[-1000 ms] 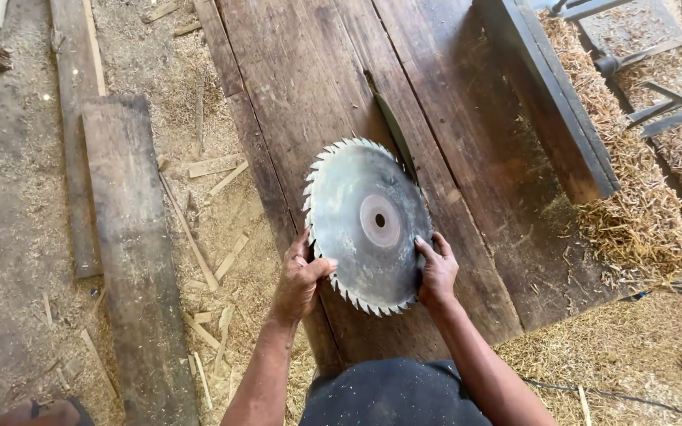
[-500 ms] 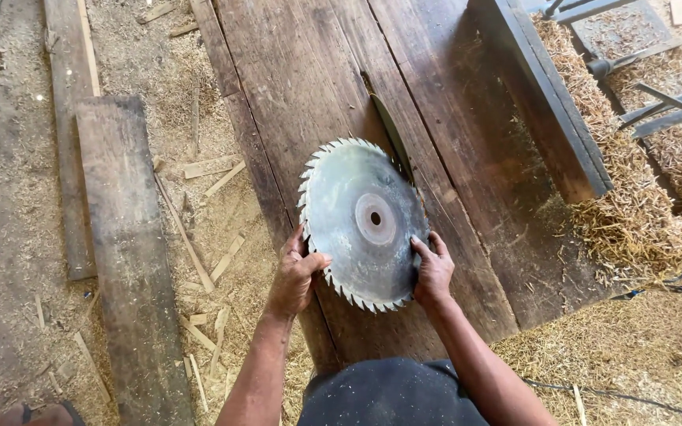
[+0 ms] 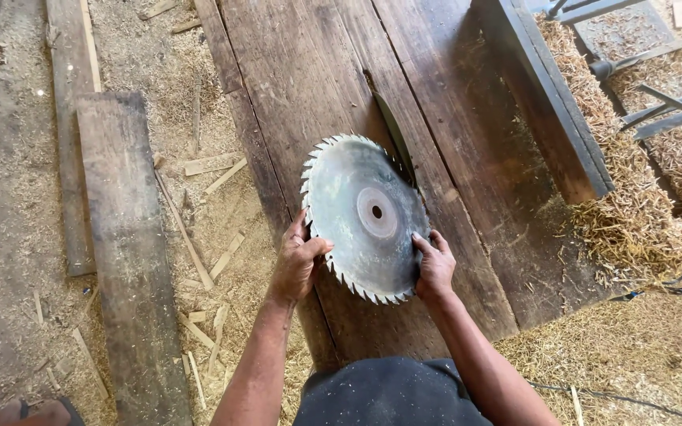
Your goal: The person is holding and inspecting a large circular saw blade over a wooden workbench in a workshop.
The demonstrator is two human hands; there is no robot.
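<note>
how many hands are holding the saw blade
2. The left hand grips the round toothed saw blade at its lower left edge; the right hand grips its lower right edge, above the dark wooden table.

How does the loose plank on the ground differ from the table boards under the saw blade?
The loose plank is pale grey, single and lies in sawdust on the ground; the table boards are dark brown, joined side by side and raised. The plank lies apart from both hands; the boards lie under the saw blade. Both are worn wood.
</note>
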